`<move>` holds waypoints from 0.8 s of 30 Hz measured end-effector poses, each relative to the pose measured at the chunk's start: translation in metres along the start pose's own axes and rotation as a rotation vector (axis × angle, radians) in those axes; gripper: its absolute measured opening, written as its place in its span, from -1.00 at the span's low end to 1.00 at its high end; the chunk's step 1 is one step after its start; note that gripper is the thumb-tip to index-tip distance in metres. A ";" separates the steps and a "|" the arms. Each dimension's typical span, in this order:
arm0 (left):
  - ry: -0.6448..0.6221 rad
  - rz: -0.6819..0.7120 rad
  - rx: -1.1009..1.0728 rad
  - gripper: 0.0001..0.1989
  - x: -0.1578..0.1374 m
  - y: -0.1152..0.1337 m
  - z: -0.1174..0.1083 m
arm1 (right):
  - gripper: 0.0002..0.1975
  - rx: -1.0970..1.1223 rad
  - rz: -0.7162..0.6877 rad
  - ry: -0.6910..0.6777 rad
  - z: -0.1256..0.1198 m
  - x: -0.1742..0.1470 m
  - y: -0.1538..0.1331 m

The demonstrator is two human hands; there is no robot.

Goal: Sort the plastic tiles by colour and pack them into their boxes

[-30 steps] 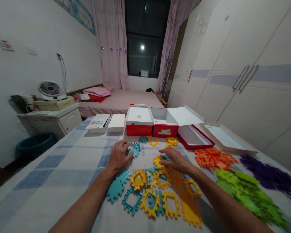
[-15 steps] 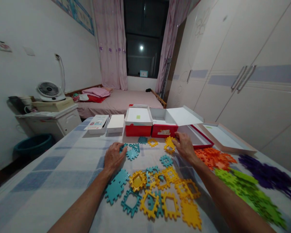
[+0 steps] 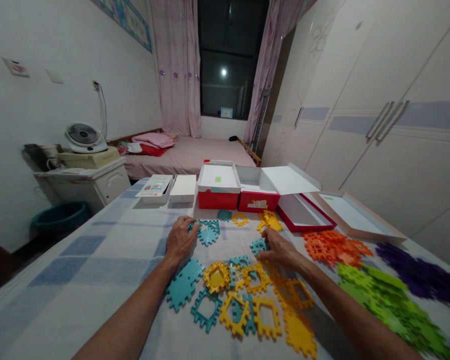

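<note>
On the left, my left hand [image 3: 180,239] has its fingers curled over the edge of a group of teal interlocking plastic pieces [image 3: 208,234]; the part under the fingers is hidden. My right hand [image 3: 279,250] has thumb and fingers closed around the side of a small teal window-shaped piece [image 3: 258,245] lying on the cloth. Just beyond that hand lie yellow interlocking pieces [image 3: 270,221], touching one another. Nearer me, yellow frame pieces [image 3: 265,317] and teal ones, such as a square frame [image 3: 206,309], are spread between my forearms, some overlapping.
To the right are piles of orange pieces [image 3: 332,246], green pieces [image 3: 392,295] and purple pieces [image 3: 422,272]. Along the far side stand a red box [image 3: 218,200], an open red box [image 3: 258,202], white boxes [image 3: 183,189] and a shallow lid [image 3: 360,215]. A checked cloth [image 3: 108,265] covers the surface.
My right hand has left the yellow piece, now lying with another yellow one, and moved nearer me onto the small teal piece. My left hand stays at the teal group. The view shifted slightly.
</note>
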State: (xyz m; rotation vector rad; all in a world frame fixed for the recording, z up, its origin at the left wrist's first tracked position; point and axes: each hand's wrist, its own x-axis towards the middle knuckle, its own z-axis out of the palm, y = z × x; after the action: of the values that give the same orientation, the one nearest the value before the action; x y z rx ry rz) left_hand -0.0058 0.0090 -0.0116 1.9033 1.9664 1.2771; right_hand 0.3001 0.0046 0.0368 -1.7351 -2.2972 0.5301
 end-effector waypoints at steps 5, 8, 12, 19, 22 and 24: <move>0.038 -0.048 -0.066 -0.65 0.002 0.001 0.000 | -0.85 0.034 -0.049 0.031 -0.009 0.012 0.004; 0.073 -0.089 -0.125 -0.63 0.004 -0.001 0.000 | -0.78 0.167 -0.081 0.048 -0.013 0.022 -0.012; 0.115 -0.132 -0.200 -0.58 0.007 -0.002 -0.001 | -0.73 0.447 -0.135 0.000 0.001 0.037 -0.058; 0.145 -0.135 -0.270 -0.55 0.006 0.001 -0.004 | -0.70 -0.165 -0.340 0.117 0.028 0.059 -0.073; 0.149 -0.133 -0.276 -0.59 0.006 0.001 -0.002 | -0.73 -0.428 -0.172 0.122 0.025 0.060 -0.052; 0.153 -0.138 -0.276 -0.60 0.006 0.001 -0.001 | -0.74 -0.475 -0.114 0.164 0.022 0.062 -0.045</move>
State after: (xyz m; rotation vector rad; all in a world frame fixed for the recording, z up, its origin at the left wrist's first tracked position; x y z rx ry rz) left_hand -0.0070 0.0137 -0.0071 1.5577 1.8353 1.5981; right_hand 0.2342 0.0499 0.0326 -1.7349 -2.5189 -0.1930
